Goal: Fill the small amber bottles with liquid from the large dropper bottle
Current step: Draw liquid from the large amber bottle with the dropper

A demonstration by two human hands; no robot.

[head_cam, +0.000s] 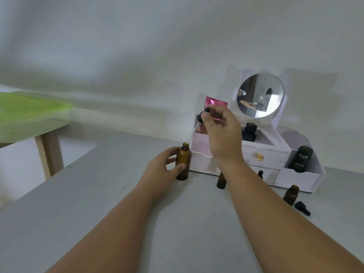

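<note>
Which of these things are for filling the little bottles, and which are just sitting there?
For the job: large amber bottle, dropper, small amber bottles, loose dropper cap, left hand, right hand.

Just lying about: mirror, white organizer, pink packet, black Kahf bottle, green table.

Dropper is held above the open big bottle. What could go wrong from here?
1. The right hand pinches the dropper tilted above the large bottle, which the left hand grips; any liquid in its pipette could drip onto the table on the way to a small bottle.
2. That small bottle stands close beside the right forearm and might be knocked over.
</note>
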